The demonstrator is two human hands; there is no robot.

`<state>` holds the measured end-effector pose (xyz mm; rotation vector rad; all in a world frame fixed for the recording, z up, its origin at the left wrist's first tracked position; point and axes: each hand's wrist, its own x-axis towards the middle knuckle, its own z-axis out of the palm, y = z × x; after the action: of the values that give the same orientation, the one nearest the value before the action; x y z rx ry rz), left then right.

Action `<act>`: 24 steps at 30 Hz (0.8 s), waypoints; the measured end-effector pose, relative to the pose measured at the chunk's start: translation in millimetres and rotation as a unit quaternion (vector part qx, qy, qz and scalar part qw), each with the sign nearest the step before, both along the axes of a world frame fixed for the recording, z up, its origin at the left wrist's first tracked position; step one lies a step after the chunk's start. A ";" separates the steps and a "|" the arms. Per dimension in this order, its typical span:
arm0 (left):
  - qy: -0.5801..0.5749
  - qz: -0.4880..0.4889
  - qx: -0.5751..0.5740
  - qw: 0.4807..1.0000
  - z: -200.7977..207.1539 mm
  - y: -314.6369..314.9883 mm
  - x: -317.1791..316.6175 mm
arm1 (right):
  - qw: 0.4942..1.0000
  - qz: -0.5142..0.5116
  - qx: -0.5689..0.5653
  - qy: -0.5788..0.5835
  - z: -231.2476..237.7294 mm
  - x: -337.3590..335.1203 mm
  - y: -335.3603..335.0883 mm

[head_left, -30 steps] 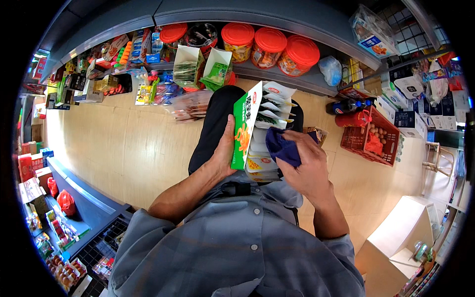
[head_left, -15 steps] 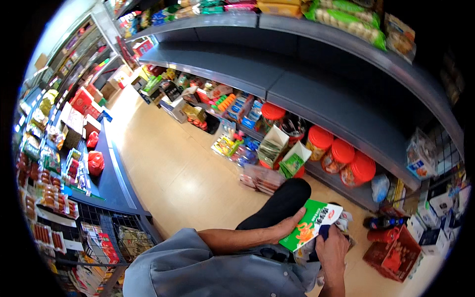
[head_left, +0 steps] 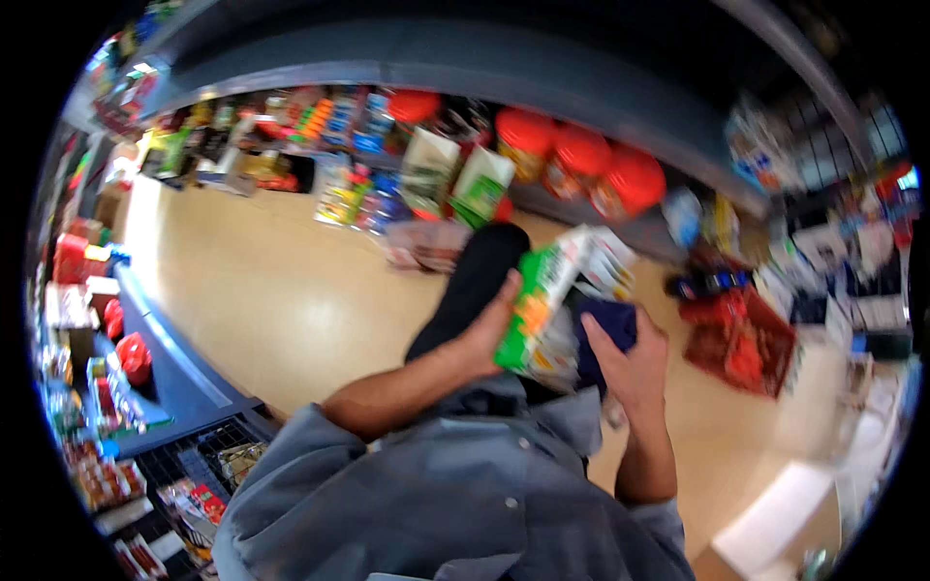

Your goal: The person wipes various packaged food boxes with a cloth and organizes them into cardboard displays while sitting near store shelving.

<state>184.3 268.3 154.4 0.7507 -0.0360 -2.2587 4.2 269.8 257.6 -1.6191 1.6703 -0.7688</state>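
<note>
My left hand (head_left: 489, 334) grips a green and white carton (head_left: 533, 302) with an orange figure printed on it, tilted over my lap. Pale wrapped pieces seem to show at its side, but blur hides their kind. A dark blue cloth (head_left: 608, 341) is bunched in my right hand (head_left: 639, 366), close against the carton's right side. The fingers of that hand are curled round the cloth, with the thumb on top. My dark-trousered knee (head_left: 494, 254) rises just beyond the left hand.
Red-lidded jars (head_left: 628, 181) line the low shelf ahead, beside upright open boxes (head_left: 426, 172). To the right stands a red crate (head_left: 741, 344) with things in it; a dark bottle (head_left: 712, 283) lies behind it. A stocked shelf (head_left: 179, 373) runs along the left.
My view has swung down and to the right. The carton has turned from showing its broad face to showing its side, and the right hand with the cloth has come round its right side.
</note>
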 end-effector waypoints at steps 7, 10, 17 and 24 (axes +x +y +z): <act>0.078 0.009 0.003 0.997 -0.9 -1.3 -4.6 | 0.956 0.218 -0.197 -0.014 -7.1 -6.7 10.1; 0.047 0.002 0.048 0.998 2.0 1.8 -7.0 | 0.938 0.193 -0.259 0.126 -9.8 -4.1 2.0; 0.030 0.003 0.033 0.999 1.3 -1.2 -2.8 | 0.946 0.207 -0.221 0.112 -16.8 -1.5 1.1; 0.016 0.013 0.011 1.000 -7.9 -5.6 -5.0 | 0.936 0.308 -0.149 0.086 -15.2 -3.7 -5.3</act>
<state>179.2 262.7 146.6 0.7220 0.0147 -2.2503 0.5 264.6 242.4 -2.3162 1.0650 -0.5799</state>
